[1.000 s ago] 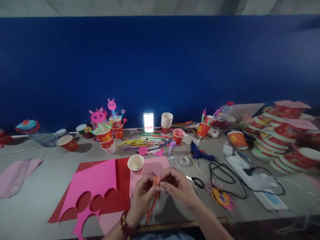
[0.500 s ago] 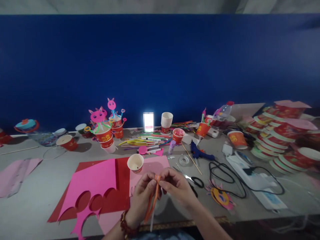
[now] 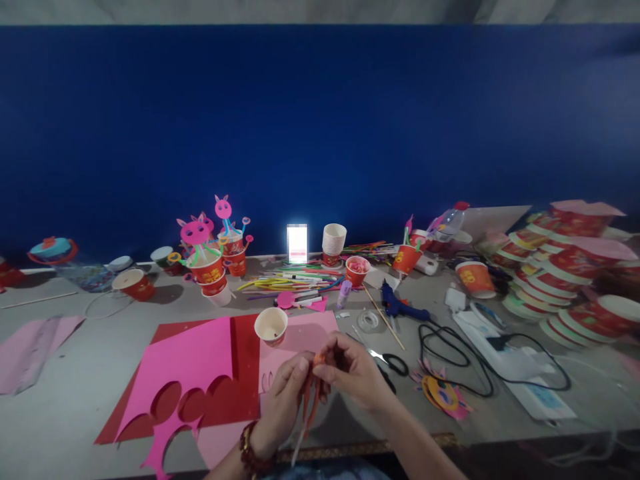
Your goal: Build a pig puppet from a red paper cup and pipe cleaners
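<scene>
Close in front of me, both hands are pinched on a bundle of narrow orange strips (image 3: 311, 407), with a pale strip end hanging below it. My left hand (image 3: 284, 393), closed, grips the bundle from the left under its top. The thumb and fingertips of my right hand (image 3: 350, 373) pinch the orange top end from the right. The fingers partly hide how the strips are joined. Just beyond my hands, a paper cup (image 3: 271, 327) stands upright on pink paper (image 3: 315, 327), with something small and dark inside.
Left lie a cut magenta sheet (image 3: 200, 353) and red paper (image 3: 240, 400). Scissors (image 3: 395, 363), a tape roll (image 3: 369, 321), a blue glue gun (image 3: 400, 305) and its black cable are at right. Behind are coloured sticks (image 3: 285, 283), a lit phone (image 3: 298, 245) and pig-faced cup figures (image 3: 207, 270).
The orange strips have swung a little, their lower ends shifting left. The top end now looks bent or wrapped over at my right fingertips. My left hand has dropped slightly.
</scene>
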Motion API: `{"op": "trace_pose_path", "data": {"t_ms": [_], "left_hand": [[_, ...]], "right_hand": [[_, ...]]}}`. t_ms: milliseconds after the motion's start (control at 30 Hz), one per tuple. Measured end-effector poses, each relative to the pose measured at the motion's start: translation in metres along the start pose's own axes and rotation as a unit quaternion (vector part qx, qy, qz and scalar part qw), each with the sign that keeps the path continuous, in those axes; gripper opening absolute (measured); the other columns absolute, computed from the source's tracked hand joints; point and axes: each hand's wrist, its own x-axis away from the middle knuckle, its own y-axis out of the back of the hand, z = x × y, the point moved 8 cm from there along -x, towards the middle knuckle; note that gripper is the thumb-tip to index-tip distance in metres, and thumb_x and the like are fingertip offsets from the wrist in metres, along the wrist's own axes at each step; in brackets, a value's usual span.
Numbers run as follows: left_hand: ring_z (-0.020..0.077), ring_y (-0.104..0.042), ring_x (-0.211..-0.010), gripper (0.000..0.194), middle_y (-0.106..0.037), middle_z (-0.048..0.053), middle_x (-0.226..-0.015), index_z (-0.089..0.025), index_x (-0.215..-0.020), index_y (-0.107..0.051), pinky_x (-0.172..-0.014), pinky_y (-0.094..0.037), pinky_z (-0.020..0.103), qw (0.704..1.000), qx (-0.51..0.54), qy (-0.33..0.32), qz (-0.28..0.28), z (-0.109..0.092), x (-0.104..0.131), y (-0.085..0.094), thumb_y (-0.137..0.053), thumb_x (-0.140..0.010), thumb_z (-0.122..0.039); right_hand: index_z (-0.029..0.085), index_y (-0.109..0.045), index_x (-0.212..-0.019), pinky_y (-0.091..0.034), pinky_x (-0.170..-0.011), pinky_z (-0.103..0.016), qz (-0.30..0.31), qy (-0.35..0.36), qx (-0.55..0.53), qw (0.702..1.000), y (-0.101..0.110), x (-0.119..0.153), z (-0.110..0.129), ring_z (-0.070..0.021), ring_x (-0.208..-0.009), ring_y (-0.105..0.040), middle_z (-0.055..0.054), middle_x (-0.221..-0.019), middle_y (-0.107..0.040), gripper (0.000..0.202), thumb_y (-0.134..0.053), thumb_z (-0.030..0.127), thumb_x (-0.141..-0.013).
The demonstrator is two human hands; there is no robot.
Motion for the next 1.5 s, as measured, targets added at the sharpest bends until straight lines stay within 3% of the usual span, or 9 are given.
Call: {"op": "trace_pose_path", "data": {"t_ms": [233,400,667,767,900,1000,1167,1333,1500], "left_hand": [[0.0151,-0.061,-0.060,0.036,-0.066,0.002,-0.063,-0.014,-0.072,-0.072,-0.061,-0.049,0.026,1.000,0.010,0.028,0.001,-0.007,-0.004,-0.002,-0.074,-0.084,-0.049],[0.0145,-0.059,-0.054,0.041,-0.066,0.002,-0.057,-0.015,-0.068,-0.073,-0.057,-0.047,0.025,0.999,-0.011,0.027,-0.036,-0.006,-0.005,-0.001,-0.073,-0.083,-0.054],[0.0172,-0.063,-0.066,0.048,-0.072,0.006,-0.074,-0.016,-0.082,-0.076,-0.066,-0.052,0.028,0.996,-0.086,0.028,-0.013,-0.010,-0.004,0.001,-0.056,-0.094,-0.057],[0.0134,-0.059,-0.057,0.038,-0.068,0.003,-0.066,-0.015,-0.081,-0.074,-0.057,-0.048,0.024,0.997,-0.060,0.041,0.006,-0.009,-0.004,-0.001,-0.070,-0.086,-0.053],[0.0117,-0.060,-0.051,0.038,-0.068,0.003,-0.062,-0.013,-0.080,-0.074,-0.054,-0.049,0.023,0.993,0.044,0.106,0.017,0.006,-0.004,-0.005,-0.077,-0.080,-0.051],[0.0135,-0.061,-0.051,0.043,-0.069,0.005,-0.063,-0.012,-0.081,-0.074,-0.053,-0.051,0.025,0.987,0.074,0.139,0.031,0.016,-0.003,-0.007,-0.073,-0.082,-0.056],[0.0174,-0.067,-0.079,0.038,-0.073,0.006,-0.086,-0.015,-0.096,-0.075,-0.074,-0.053,0.027,0.997,-0.047,0.061,0.012,0.004,-0.006,0.003,-0.074,-0.083,-0.051],[0.0133,-0.059,-0.060,0.044,-0.069,0.003,-0.067,-0.014,-0.081,-0.072,-0.058,-0.045,0.023,0.987,-0.148,0.051,0.026,0.002,-0.010,0.000,-0.072,-0.081,-0.057],[0.0167,-0.065,-0.066,0.044,-0.073,0.005,-0.072,-0.015,-0.089,-0.071,-0.063,-0.048,0.025,0.987,-0.149,0.058,0.024,0.008,-0.012,0.001,-0.071,-0.082,-0.058]], "right_hand": [[0.019,-0.061,-0.082,-0.038,-0.048,-0.020,-0.003,0.020,0.098,0.995,0.008,0.001,0.013,-0.0083,-0.051,-0.046,0.008,-0.060,-0.047,0.037,-0.084,0.046,-0.075],[0.019,-0.060,-0.093,-0.049,-0.054,-0.025,0.049,-0.017,-0.001,0.999,0.003,0.000,0.006,-0.0124,-0.054,-0.060,0.005,-0.065,-0.060,0.040,-0.081,0.050,-0.078],[0.018,-0.066,-0.082,-0.039,-0.050,-0.021,-0.030,0.019,0.054,0.998,0.024,-0.005,0.003,-0.0084,-0.052,-0.048,0.005,-0.063,-0.057,0.034,-0.080,0.048,-0.080],[0.018,-0.066,-0.086,-0.038,-0.050,-0.021,-0.033,0.018,0.051,0.998,0.025,-0.007,0.003,-0.0082,-0.053,-0.049,0.003,-0.068,-0.060,0.034,-0.078,0.049,-0.081],[0.019,-0.064,-0.097,-0.039,-0.050,-0.021,0.020,-0.012,0.014,1.000,0.015,-0.008,-0.001,-0.0086,-0.053,-0.052,0.004,-0.068,-0.060,0.040,-0.078,0.052,-0.081],[0.020,-0.059,-0.085,-0.038,-0.048,-0.021,0.035,-0.019,0.006,0.999,0.013,-0.010,-0.003,-0.0089,-0.048,-0.051,0.006,-0.061,-0.056,0.042,-0.081,0.055,-0.077],[0.020,-0.052,-0.069,-0.029,-0.041,-0.018,-0.051,0.010,0.092,0.994,0.036,-0.016,-0.002,-0.0053,-0.044,-0.038,0.008,-0.057,-0.049,0.049,-0.084,0.058,-0.070],[0.021,-0.051,-0.070,-0.028,-0.039,-0.020,-0.052,0.008,0.128,0.990,0.038,-0.019,-0.005,-0.0068,-0.040,-0.037,0.008,-0.053,-0.047,0.048,-0.073,0.063,-0.078],[0.020,-0.054,-0.064,-0.029,-0.042,-0.021,-0.046,0.017,0.158,0.986,0.033,-0.018,-0.004,-0.0082,-0.046,-0.039,0.007,-0.055,-0.046,0.045,-0.075,0.058,-0.079]]}}
